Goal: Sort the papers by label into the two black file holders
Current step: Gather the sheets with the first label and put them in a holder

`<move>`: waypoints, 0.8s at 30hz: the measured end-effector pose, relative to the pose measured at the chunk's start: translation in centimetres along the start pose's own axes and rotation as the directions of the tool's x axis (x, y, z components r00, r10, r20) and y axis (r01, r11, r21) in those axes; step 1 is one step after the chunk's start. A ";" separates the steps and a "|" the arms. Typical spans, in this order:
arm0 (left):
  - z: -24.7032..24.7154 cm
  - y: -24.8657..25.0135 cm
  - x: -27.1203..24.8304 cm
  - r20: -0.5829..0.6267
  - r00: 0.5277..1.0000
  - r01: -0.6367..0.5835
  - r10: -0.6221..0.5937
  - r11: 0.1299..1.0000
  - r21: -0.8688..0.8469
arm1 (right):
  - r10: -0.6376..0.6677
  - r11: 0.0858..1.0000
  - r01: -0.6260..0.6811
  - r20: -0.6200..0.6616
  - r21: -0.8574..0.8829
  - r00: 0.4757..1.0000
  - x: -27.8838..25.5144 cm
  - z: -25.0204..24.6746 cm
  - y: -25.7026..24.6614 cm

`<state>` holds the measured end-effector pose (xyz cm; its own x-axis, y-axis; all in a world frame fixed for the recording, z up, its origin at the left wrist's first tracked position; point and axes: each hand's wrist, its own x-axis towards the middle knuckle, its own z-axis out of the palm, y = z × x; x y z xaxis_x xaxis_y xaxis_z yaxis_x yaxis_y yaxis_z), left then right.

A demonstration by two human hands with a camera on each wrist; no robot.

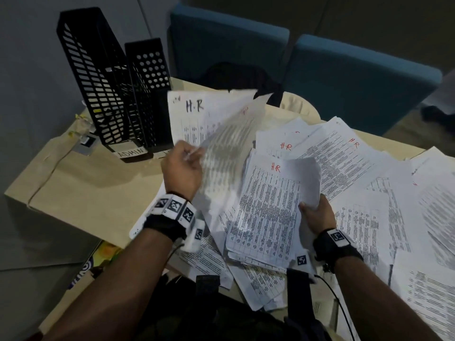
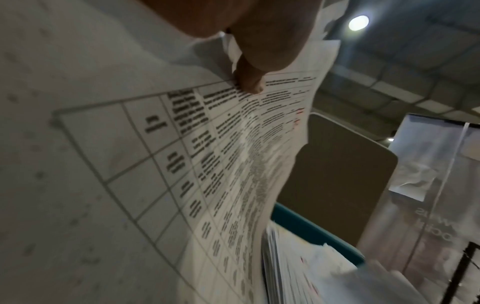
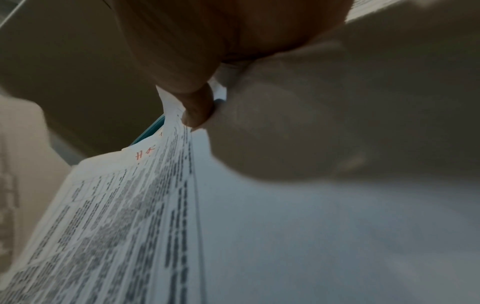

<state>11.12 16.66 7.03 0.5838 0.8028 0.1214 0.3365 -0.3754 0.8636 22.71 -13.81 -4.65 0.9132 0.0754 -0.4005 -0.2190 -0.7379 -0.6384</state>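
Observation:
Two black perforated file holders [image 1: 98,84] stand at the table's back left; the left one carries an "ADMIN" tag [image 1: 130,151]. My left hand [image 1: 183,166] pinches a few lifted sheets [image 1: 221,134], the back one marked "H.R" in black; its thumb presses a printed table sheet [image 2: 207,164] in the left wrist view. My right hand [image 1: 314,214] grips the right edge of a thick stack of papers [image 1: 268,207] labelled "HR" in red, also seen as the printed stack [image 3: 116,226] in the right wrist view. More papers [image 1: 369,168] lie fanned across the table, some marked "HR".
The table is covered in brown paper [image 1: 86,188]. Two blue chairs [image 1: 344,80] stand behind it, with a dark bag [image 1: 236,75] on one. A colourful printed item [image 1: 98,257] pokes out at the table's lower left edge. A cable [image 1: 337,301] hangs from my right wrist.

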 end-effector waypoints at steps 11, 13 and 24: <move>-3.7 8.6 4.5 -0.204 0.929 -0.351 0.309 0.910 -0.221 | 0.030 0.999 -0.031 0.039 0.018 0.999 -0.5 -0.3 -0.7; -1.3 8.3 4.4 -0.033 0.978 -0.207 0.204 0.959 -0.192 | 0.034 0.998 -0.037 0.060 0.053 0.998 -0.6 -0.4 -0.8; 9.9 -2.8 -6.0 0.518 0.830 0.116 -0.205 0.973 0.199 | 0.046 0.973 -0.067 0.097 0.221 0.994 -0.9 -1.0 -0.5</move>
<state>13.95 8.34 -0.96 0.7983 0.5039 -0.3299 0.5426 -0.3642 0.7569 22.39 -14.23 -3.32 0.8643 0.1060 -0.4916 -0.3503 -0.5745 -0.7397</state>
